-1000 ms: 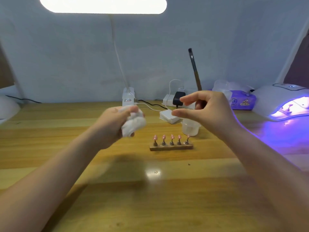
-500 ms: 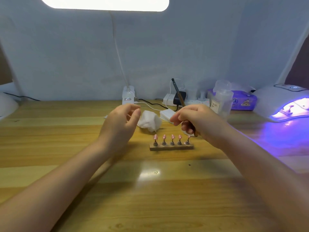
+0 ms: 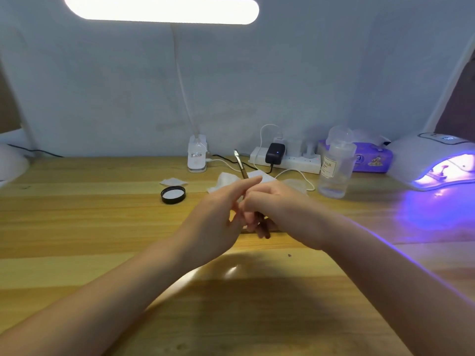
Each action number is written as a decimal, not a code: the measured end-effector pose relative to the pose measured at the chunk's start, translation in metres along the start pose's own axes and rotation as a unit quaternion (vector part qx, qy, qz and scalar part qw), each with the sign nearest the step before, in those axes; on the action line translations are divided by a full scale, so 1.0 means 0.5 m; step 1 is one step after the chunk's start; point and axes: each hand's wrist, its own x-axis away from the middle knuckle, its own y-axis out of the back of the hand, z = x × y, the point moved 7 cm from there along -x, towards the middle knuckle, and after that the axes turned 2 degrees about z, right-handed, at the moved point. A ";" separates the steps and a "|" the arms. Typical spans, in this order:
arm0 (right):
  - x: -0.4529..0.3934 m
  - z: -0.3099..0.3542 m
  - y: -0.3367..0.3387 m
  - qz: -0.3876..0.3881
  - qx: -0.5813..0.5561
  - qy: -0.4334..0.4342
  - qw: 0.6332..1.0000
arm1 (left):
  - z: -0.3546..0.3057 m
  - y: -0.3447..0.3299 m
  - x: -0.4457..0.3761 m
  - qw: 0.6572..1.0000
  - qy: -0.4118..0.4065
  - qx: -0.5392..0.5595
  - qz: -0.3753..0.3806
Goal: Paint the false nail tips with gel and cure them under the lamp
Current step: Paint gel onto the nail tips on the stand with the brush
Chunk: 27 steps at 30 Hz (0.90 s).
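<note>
Right hand [image 3: 277,204] curled round brush [image 3: 240,163] at mid-table, handle tilted up and away; left hand [image 3: 218,219] loose-fingered, touching it; nail tips hidden; glowing lamp [image 3: 434,163] far right.

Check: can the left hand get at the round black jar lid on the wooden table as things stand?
Probably yes. The left hand appears to hold nothing, and the round black jar lid lies in the open to its left on bare wooden table, with nothing between.

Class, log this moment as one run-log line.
right hand: grips brush | left hand: open, beside brush | curing lamp: lit
</note>
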 end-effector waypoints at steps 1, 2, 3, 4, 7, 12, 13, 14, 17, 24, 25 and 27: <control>0.001 0.006 -0.001 0.006 -0.002 0.011 1.000 | 0.005 0.003 0.001 1.000 0.007 0.003 -0.012; 0.003 0.011 0.002 0.010 -0.001 0.018 1.000 | 0.008 0.010 0.002 0.999 0.012 0.004 -0.032; 0.006 0.015 0.010 0.010 0.008 0.021 1.000 | 0.012 0.017 0.004 0.998 0.015 0.007 -0.055; 0.007 0.016 0.024 0.007 0.026 0.022 0.999 | 0.017 0.024 0.006 0.997 0.017 0.010 -0.076; 0.008 0.003 0.103 -0.074 0.119 0.027 0.990 | 0.026 0.039 0.010 0.992 0.014 0.017 -0.121; 0.017 -0.100 0.250 -0.321 0.225 -0.035 0.919 | 0.031 0.038 0.019 0.988 0.033 0.065 -0.138; 0.018 -0.129 0.262 -0.337 0.221 -0.050 0.914 | 0.033 0.037 0.022 0.988 0.031 0.068 -0.137; 0.017 -0.156 0.266 -0.336 0.206 -0.060 0.917 | 0.035 0.036 0.024 0.987 0.031 0.074 -0.138; 0.004 -0.204 0.251 -0.299 0.158 -0.055 0.940 | 0.044 0.033 0.028 0.984 0.038 0.108 -0.137; -0.016 -0.257 0.228 -0.258 0.156 -0.079 0.950 | 0.051 0.026 0.031 0.973 0.050 0.174 -0.141; -0.015 -0.262 0.226 -0.258 0.149 -0.080 0.951 | 0.051 0.024 0.031 0.971 0.053 0.185 -0.139; -0.014 -0.268 0.222 -0.264 0.129 -0.076 0.953 | 0.053 0.021 0.031 0.967 0.063 0.204 -0.141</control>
